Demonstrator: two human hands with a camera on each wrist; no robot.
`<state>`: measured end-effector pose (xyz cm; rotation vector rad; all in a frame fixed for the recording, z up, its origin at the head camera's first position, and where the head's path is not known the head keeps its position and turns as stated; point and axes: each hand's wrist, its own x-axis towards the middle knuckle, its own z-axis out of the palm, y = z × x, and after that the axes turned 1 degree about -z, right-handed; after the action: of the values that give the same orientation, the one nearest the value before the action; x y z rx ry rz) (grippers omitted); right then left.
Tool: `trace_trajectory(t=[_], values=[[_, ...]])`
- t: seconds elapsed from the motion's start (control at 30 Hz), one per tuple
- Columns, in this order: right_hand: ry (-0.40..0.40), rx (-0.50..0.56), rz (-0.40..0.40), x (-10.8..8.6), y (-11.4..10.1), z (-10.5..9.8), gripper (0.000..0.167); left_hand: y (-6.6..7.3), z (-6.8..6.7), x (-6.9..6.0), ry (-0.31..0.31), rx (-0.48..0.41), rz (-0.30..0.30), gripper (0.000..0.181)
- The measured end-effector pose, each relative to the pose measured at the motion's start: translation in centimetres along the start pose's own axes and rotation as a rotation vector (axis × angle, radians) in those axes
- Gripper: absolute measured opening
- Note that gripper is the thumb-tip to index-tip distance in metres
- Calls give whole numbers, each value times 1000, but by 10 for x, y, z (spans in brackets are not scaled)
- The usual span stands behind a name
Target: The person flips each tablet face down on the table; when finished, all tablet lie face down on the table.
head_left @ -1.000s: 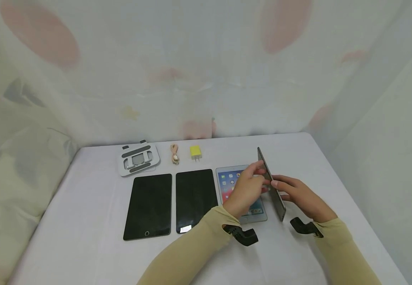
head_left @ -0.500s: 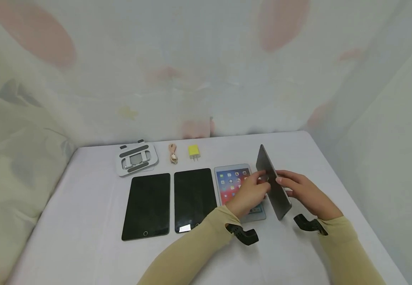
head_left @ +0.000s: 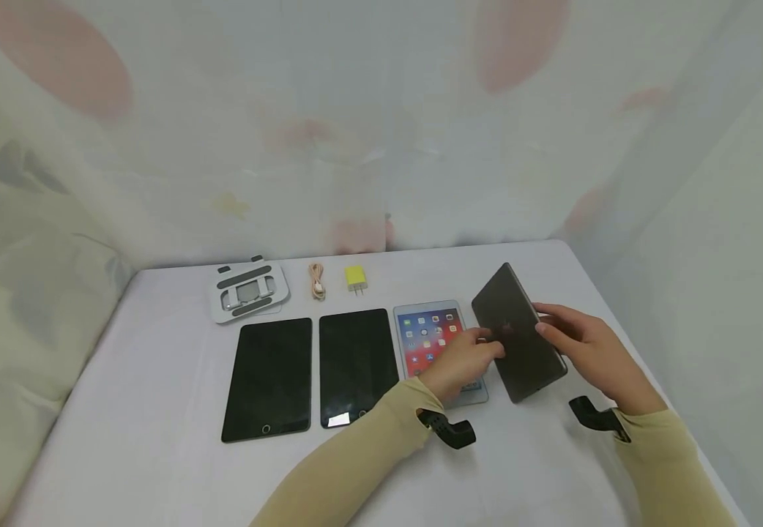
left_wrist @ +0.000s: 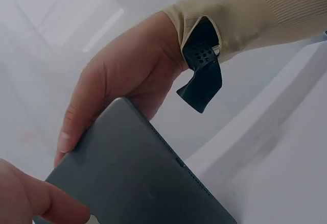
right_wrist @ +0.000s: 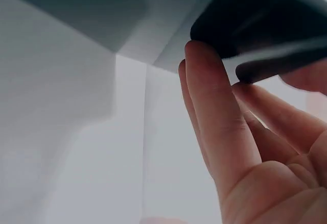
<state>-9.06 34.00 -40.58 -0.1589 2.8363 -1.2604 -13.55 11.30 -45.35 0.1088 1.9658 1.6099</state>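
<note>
Head view: tablet (head_left: 523,333) swung round, back showing more, so mid-turn; right hand (head_left: 595,355) pinches its edge, left hand (head_left: 459,366) at its back, grasp unclear.

White tabletop (head_left: 138,395) lies open at left; a tilted grey tablet (head_left: 520,338) blocks the way between left hand (head_left: 460,362) and right hand (head_left: 595,351).

Pale cloth backdrop (head_left: 381,88) behind, blurred pink ovals (head_left: 523,44), small yellowish star (head_left: 230,206). Creased drape (head_left: 32,307) at left, smoother pale side (head_left: 717,197) at right. White-covered table (head_left: 138,439), far right corner rounded. Light diffuse.
</note>
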Motion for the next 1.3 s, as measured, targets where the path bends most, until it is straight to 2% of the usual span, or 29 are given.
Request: trace_trajectory(t=[0.2, 0.4, 0.6, 0.9, 1.3], values=[[51, -128, 31, -4, 7, -6, 53, -1, -1, 0, -9, 11, -6, 59], [69, -179, 93, -2, 16, -4, 52, -3, -2, -2, -33, 1, -6, 61], [85, -219, 127, 0, 24, 0, 48, -4, -2, -2, -22, 21, -5, 60], [64, -206, 209, 7, 39, 8, 52, -3, -3, -4, -9, 50, 20, 66], [18, -164, 268, 11, 52, 19, 59, -1, 2, -4, 39, 85, 30, 66]])
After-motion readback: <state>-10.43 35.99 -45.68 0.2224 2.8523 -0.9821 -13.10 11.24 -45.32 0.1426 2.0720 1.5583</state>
